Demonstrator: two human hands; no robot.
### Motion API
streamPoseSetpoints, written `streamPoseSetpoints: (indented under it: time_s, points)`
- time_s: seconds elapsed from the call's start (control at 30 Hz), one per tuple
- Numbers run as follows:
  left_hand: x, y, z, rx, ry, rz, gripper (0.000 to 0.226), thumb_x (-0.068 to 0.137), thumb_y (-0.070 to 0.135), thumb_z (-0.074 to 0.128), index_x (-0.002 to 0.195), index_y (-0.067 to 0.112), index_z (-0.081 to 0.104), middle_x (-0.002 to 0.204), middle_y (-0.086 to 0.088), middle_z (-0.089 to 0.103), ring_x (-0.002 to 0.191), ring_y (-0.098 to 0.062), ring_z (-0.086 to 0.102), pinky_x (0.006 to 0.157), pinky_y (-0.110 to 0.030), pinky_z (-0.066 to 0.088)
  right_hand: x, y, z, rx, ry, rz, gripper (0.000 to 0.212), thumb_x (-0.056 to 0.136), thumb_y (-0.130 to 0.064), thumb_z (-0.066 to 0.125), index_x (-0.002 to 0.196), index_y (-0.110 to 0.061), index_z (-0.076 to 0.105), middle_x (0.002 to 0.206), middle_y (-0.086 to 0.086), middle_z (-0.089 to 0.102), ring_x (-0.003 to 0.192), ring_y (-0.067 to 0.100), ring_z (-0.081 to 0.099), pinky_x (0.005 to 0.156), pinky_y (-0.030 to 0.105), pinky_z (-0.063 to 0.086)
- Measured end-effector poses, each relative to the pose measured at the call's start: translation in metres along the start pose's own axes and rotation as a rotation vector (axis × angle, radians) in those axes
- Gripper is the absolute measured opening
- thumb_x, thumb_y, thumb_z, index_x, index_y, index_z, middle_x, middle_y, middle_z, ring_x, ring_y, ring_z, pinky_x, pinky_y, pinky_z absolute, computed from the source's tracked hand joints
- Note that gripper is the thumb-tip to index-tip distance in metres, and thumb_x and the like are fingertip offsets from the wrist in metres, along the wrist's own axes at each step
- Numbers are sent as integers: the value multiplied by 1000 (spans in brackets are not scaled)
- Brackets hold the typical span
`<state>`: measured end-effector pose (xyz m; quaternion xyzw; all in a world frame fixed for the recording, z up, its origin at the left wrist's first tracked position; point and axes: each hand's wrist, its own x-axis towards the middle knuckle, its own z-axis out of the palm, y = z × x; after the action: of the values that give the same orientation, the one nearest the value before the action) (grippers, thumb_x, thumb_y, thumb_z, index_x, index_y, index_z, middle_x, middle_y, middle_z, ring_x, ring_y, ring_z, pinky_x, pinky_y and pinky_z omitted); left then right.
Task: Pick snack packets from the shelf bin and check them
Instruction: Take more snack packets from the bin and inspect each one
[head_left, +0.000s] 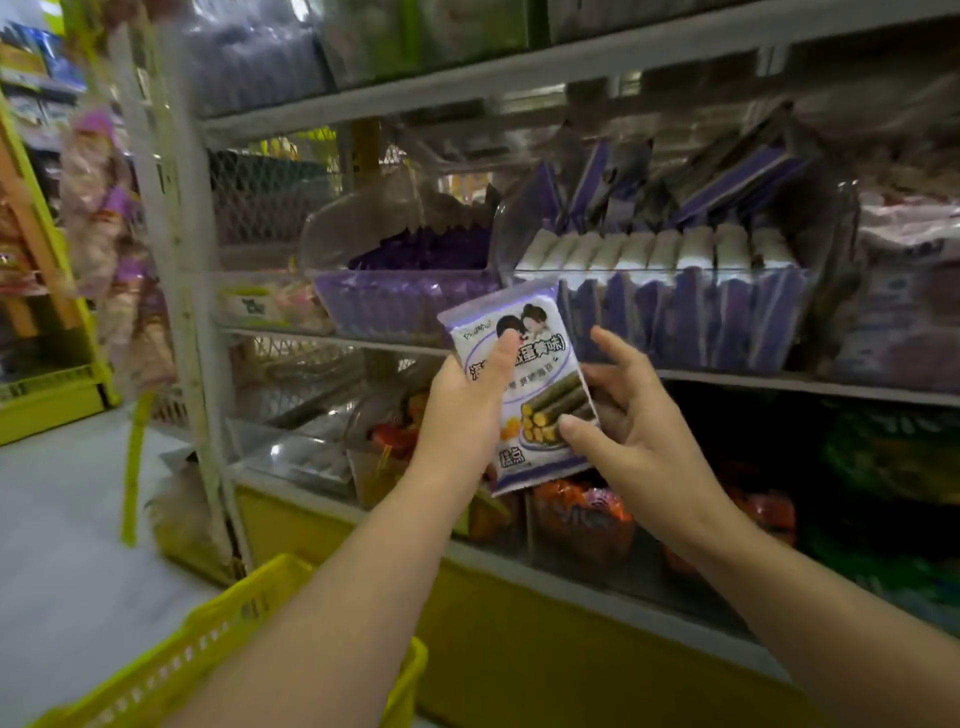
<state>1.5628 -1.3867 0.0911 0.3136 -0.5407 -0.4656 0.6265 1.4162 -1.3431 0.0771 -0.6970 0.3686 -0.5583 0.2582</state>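
Holding packet (540, 364) before bin (675, 272): left hand (467, 410) grips its left edge, thumb across front; right hand (631, 434) pinches lower right corner, index raised

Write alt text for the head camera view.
Two hands hold a purple-and-white snack packet before a clear shelf bin of similar packets: the left hand grips its left edge, the right hand pinches its lower right. A yellow basket shows at lower left.
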Motion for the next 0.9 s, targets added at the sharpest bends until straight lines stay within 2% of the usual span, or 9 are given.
streamPoseSetpoints:
  time_s: [0.07, 0.13, 0.2, 0.3, 0.47, 0.6, 0.77, 0.83, 0.9]
  points:
    - [-13, -18, -8, 89, -14, 36, 44, 80, 56, 60, 110, 24, 64, 97, 8, 76, 85, -9, 73, 64, -25, 56, -8, 14, 7, 19, 13, 91, 74, 80, -41, 69, 145, -30, 34, 129, -12, 59, 118, 5, 57, 100, 39, 50]
    - [-23, -38, -12, 186, -20, 68, 49, 76, 64, 56, 108, 27, 62, 98, 8, 75, 88, -8, 72, 71, -27, 56, -11, 26, 12, 87, 58, 167, 71, 71, -53, 65, 135, -28, 48, 123, -10, 65, 113, 5, 61, 98, 36, 51]
    - [-31, -57, -11, 235, -43, 85, 51, 80, 65, 49, 107, 24, 62, 97, 5, 74, 89, -11, 72, 77, -33, 57, -13, 36, 15, 239, 92, 237, 50, 72, -51, 64, 116, -25, 63, 111, -3, 72, 103, 14, 68, 87, 33, 56]
    - [-38, -78, -4, 229, -47, 60, 46, 83, 61, 46, 98, 19, 59, 89, 6, 73, 81, -9, 71, 67, -23, 56, -14, 49, 18, 421, 155, 348, 39, 68, -49, 66, 90, -16, 71, 93, 11, 76, 86, 26, 73, 71, 34, 59]
    - [-34, -89, 6, 229, -49, 60, 41, 85, 52, 53, 102, 15, 56, 91, 0, 72, 81, -9, 71, 64, -21, 55, -9, 61, 13, 574, 189, 418, 29, 84, -32, 61, 100, -10, 70, 96, 16, 75, 88, 27, 73, 72, 34, 60]
    - [-29, -95, 7, 241, -88, 29, 23, 90, 35, 63, 107, 21, 58, 94, 7, 73, 85, -7, 71, 66, -19, 55, -9, 68, 6, 604, 227, 478, 20, 94, -18, 54, 101, -8, 70, 93, 15, 75, 83, 26, 74, 63, 30, 60]
    - [-25, -93, 8, 34, -30, -146, 15, 95, 27, 59, 99, 16, 68, 94, -9, 75, 88, -26, 73, 73, -37, 60, -10, 71, 5, 584, 211, 451, 26, 94, -16, 54, 82, -18, 78, 87, 13, 76, 78, 23, 74, 60, 28, 58]
    - [-24, -90, 5, -89, -5, -222, 16, 94, 22, 60, 99, 9, 69, 96, -18, 74, 90, -34, 72, 79, -44, 59, -12, 70, 6, 569, 162, 435, 29, 96, -21, 51, 88, -14, 77, 92, 16, 75, 84, 26, 74, 64, 29, 59]
    - [-24, -86, 1, -160, -16, -290, 21, 92, 17, 61, 106, 2, 66, 95, -20, 74, 85, -32, 72, 73, -40, 60, -13, 70, 5, 554, 108, 439, 34, 96, -29, 48, 96, -10, 75, 98, 18, 74, 91, 29, 73, 70, 32, 60]
